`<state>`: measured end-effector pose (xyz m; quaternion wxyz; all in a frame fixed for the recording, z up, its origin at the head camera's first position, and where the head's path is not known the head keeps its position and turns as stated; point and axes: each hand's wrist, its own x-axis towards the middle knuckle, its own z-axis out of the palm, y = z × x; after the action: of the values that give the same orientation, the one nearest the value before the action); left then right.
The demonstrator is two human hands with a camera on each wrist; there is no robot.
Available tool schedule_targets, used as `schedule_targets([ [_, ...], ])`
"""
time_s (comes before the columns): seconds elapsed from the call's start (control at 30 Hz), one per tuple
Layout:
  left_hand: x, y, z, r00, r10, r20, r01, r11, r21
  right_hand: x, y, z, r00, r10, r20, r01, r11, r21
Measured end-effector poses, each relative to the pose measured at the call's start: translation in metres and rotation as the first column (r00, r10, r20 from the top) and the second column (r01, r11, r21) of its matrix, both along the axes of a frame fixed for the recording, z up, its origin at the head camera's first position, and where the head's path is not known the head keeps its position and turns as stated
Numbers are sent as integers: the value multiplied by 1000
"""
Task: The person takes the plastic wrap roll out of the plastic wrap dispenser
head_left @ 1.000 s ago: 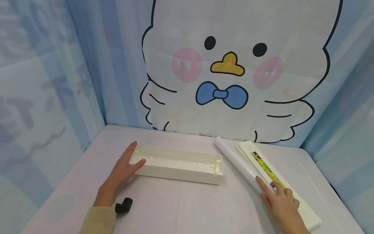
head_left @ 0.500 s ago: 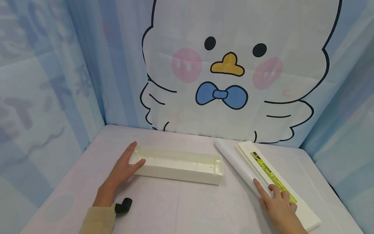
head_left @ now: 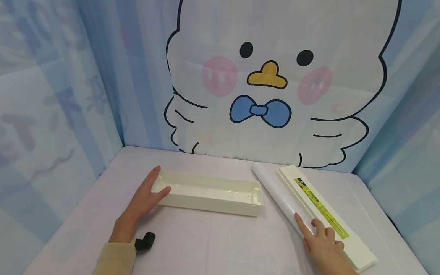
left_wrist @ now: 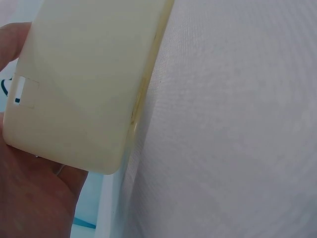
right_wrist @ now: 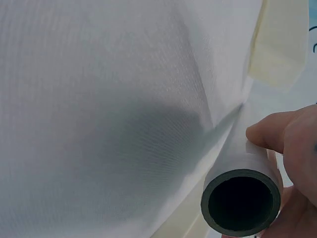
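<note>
My left hand (head_left: 142, 196) holds the left end of a long, open cream plastic box (head_left: 209, 208), thumb over the front wall and fingers at the far side. In the left wrist view the box's plain outer wall (left_wrist: 84, 89) shows, with a small slot near the end. At the right, my right hand (head_left: 324, 246) grips the near end of a roll of clear plastic wrap (head_left: 276, 191), index finger lying along it. The roll's dark, hollow core (right_wrist: 241, 204) faces the right wrist camera, with the thumb on one side.
A long cream lid (head_left: 359, 250) with a yellow-green label lies just right of the roll, slanting the same way. All of it rests on a pale cloth-covered table (head_left: 237, 244). Patterned curtains (head_left: 151, 95) stand behind and at both sides.
My right hand has shifted slightly left and toward me along the roll, uncovering more of the lid's label. The left hand and the box have stayed still.
</note>
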<state>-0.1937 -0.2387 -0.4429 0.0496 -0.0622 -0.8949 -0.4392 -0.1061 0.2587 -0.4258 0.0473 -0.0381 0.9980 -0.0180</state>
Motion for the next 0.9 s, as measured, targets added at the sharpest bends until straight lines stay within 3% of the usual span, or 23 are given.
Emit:
schedule_targets([
  [0.23, 0, 0, -1, 1000, 5, 12, -5, 1000, -5, -1, -4, 0, 999, -26, 44, 25, 999, 21],
  [0.43, 0, 0, 0, 1000, 7, 15, -7, 1000, -5, 2, -4, 7, 999, 33, -26, -33, 999, 26],
  [0.67, 0, 0, 0, 1000, 8, 17, -8, 1000, -8, 1, -4, 11, 999, 46, -6, -46, 999, 11],
  [0.9, 0, 0, -1, 1000, 7, 10, -7, 1000, -3, 2, -4, 8, 998, 56, -39, -56, 998, 5],
])
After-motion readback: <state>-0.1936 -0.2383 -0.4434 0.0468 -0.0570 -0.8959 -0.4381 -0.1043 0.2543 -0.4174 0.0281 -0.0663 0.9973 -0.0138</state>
